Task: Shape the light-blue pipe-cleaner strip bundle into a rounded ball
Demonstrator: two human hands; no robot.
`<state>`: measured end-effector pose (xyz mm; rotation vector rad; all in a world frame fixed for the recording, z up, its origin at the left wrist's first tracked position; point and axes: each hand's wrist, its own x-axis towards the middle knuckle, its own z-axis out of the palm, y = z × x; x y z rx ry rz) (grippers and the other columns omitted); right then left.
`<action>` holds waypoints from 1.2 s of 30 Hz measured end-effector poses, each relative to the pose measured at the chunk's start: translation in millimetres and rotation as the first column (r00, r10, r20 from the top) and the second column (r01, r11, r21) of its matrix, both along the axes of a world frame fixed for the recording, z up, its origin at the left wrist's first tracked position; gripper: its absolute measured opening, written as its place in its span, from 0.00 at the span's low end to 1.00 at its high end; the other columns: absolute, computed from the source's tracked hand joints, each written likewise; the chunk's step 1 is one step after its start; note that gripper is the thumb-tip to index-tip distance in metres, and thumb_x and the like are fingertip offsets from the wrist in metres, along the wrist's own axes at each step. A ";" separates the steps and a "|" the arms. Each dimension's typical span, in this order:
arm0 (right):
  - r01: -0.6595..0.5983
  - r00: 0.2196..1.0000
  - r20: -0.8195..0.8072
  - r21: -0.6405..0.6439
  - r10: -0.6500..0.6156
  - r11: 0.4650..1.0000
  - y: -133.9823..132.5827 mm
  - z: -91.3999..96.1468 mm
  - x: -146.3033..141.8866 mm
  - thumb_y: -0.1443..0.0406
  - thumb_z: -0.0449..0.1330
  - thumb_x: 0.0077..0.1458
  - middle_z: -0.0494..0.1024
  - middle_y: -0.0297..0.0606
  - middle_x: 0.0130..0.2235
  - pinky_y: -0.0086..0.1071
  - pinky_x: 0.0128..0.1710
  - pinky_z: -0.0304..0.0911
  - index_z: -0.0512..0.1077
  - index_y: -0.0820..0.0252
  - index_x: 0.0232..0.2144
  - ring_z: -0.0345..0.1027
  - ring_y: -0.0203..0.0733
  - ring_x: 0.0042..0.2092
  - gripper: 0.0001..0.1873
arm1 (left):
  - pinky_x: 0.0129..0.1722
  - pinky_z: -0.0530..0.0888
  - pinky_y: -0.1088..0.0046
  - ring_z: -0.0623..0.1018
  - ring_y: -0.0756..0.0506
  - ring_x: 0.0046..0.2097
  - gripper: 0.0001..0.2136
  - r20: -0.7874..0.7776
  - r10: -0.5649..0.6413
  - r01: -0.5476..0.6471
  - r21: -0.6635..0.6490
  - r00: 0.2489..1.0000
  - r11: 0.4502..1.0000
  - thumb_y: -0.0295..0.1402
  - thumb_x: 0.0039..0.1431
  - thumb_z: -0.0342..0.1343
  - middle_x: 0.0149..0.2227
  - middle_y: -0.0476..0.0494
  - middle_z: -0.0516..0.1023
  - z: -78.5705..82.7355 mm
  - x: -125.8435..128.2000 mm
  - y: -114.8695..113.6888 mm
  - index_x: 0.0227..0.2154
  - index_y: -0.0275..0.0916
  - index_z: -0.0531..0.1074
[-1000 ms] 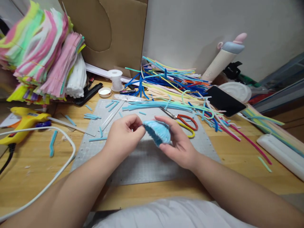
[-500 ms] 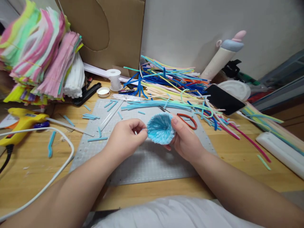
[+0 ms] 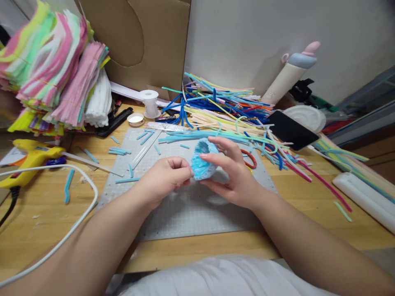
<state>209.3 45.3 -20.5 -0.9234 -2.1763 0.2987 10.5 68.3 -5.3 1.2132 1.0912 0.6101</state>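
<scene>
My right hand (image 3: 234, 174) holds a small light-blue fuzzy cup (image 3: 200, 162) made of coiled pipe cleaner, thumb and fingers round its right side. My left hand (image 3: 165, 179) is closed in a pinch at the cup's lower left edge. Both hands hover over a grey cutting mat (image 3: 185, 213) on the wooden table. Red-handled scissors (image 3: 251, 158) lie just behind my right hand, mostly hidden by it.
A heap of loose coloured pipe cleaners (image 3: 222, 111) lies behind the mat, with bundles (image 3: 55, 70) stacked at the far left. A yellow glue gun (image 3: 31, 158) and white cable (image 3: 77, 197) are at left. A black phone (image 3: 291, 131), a bottle (image 3: 290, 74) and a thread spool (image 3: 149, 102) stand behind.
The blue cup was turned over in my hands: first dome up, then opening toward me, now on its side. My right hand shifted its hold from beneath to around it.
</scene>
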 end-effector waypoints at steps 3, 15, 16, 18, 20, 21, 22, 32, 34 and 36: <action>0.011 1.000 -0.025 -0.001 -0.011 1.000 2.6 3.8 3.4 0.63 0.65 0.49 0.57 0.42 0.57 0.51 0.58 0.55 0.60 0.44 0.55 0.54 0.53 0.60 0.32 | 0.26 0.62 0.77 0.65 0.53 0.23 0.03 0.058 -0.075 0.073 0.034 0.996 0.997 0.29 0.42 0.55 0.17 0.54 0.67 2.5 -1.9 -0.7 0.18 0.38 0.67; -0.048 0.992 -0.122 -0.091 0.037 0.995 2.7 6.9 6.5 0.58 0.67 0.45 0.67 0.43 0.52 0.48 0.55 0.58 0.62 0.51 0.55 0.61 0.52 0.54 0.34 | 0.23 0.58 0.77 0.62 0.53 0.23 0.07 0.022 -0.288 0.283 0.136 0.957 0.949 0.33 0.48 0.57 0.20 0.54 0.63 11.9 -10.2 -1.4 0.21 0.37 0.66; -0.039 0.992 -0.123 -0.131 0.023 0.991 2.4 7.1 6.6 0.57 0.67 0.46 0.68 0.43 0.52 0.47 0.55 0.58 0.63 0.52 0.55 0.61 0.52 0.54 0.33 | 0.22 0.57 0.77 0.61 0.53 0.23 0.07 0.010 -0.286 0.281 0.162 0.958 0.946 0.33 0.48 0.57 0.19 0.55 0.62 12.4 -10.1 -1.1 0.21 0.37 0.66; -0.016 0.987 -0.159 -0.270 -0.028 0.963 1.5 7.2 5.1 0.56 0.65 0.49 0.70 0.42 0.51 0.45 0.53 0.60 0.65 0.54 0.53 0.64 0.50 0.52 0.29 | 0.22 0.57 0.77 0.60 0.54 0.22 0.08 -0.011 -0.259 0.256 0.206 0.966 0.945 0.32 0.49 0.57 0.19 0.55 0.61 12.9 -10.0 -0.5 0.20 0.37 0.65; -0.012 0.964 -0.238 -0.475 -0.115 0.880 0.1 6.5 1.2 0.55 0.63 0.51 0.71 0.41 0.49 0.40 0.46 0.67 0.66 0.55 0.50 0.68 0.47 0.48 0.25 | 0.22 0.58 0.77 0.61 0.54 0.22 0.08 -0.036 -0.204 0.206 0.269 0.978 0.941 0.32 0.50 0.56 0.19 0.55 0.62 12.9 -9.9 -0.2 0.20 0.38 0.66; -0.031 0.943 -0.286 -0.587 -0.171 0.809 -0.7 5.9 -1.5 0.54 0.62 0.51 0.72 0.40 0.48 0.37 0.39 0.70 0.66 0.56 0.49 0.70 0.44 0.44 0.24 | 0.23 0.59 0.77 0.62 0.53 0.23 0.07 -0.060 -0.171 0.181 0.312 0.983 0.933 0.32 0.50 0.56 0.19 0.55 0.63 12.9 -9.8 -0.2 0.20 0.38 0.66; -0.073 0.916 -0.333 -0.689 -0.225 0.721 -1.5 5.2 -4.2 0.53 0.61 0.52 0.73 0.39 0.45 0.34 0.32 0.71 0.65 0.56 0.49 0.71 0.42 0.39 0.24 | 0.24 0.60 0.77 0.63 0.53 0.24 0.07 -0.090 -0.136 0.160 0.362 0.987 0.918 0.32 0.51 0.56 0.20 0.54 0.65 12.9 -9.8 -0.4 0.20 0.38 0.67; -0.595 0.747 -0.488 -0.793 -0.452 -0.127 -2.5 2.0 -9.7 0.49 0.47 0.60 0.77 0.38 0.26 0.27 0.15 0.68 0.66 0.61 0.41 0.75 0.43 0.22 0.22 | 0.35 0.64 0.73 0.73 0.50 0.30 0.06 -0.388 0.069 0.302 0.806 0.919 0.508 0.28 0.57 0.53 0.25 0.51 0.76 12.0 -12.7 -3.6 0.24 0.39 0.71; -0.642 0.744 -0.499 -0.719 -0.445 -0.266 0.2 -0.6 -7.4 0.48 0.41 0.61 0.78 0.42 0.28 0.27 0.16 0.68 0.66 0.62 0.41 0.76 0.43 0.23 0.26 | 0.37 0.63 0.70 0.74 0.49 0.32 0.06 -0.442 0.145 0.367 0.855 0.885 0.365 0.26 0.57 0.52 0.27 0.50 0.77 8.9 -13.1 -3.4 0.26 0.39 0.71; -0.668 0.740 -0.512 -0.637 -0.436 -0.385 3.3 -4.3 -5.7 0.45 0.36 0.61 0.78 0.45 0.29 0.27 0.17 0.69 0.66 0.65 0.41 0.77 0.44 0.24 0.32 | 0.37 0.62 0.68 0.74 0.47 0.33 0.07 -0.481 0.245 0.416 0.867 0.842 0.273 0.27 0.59 0.51 0.28 0.49 0.78 5.4 -13.8 -3.2 0.27 0.40 0.71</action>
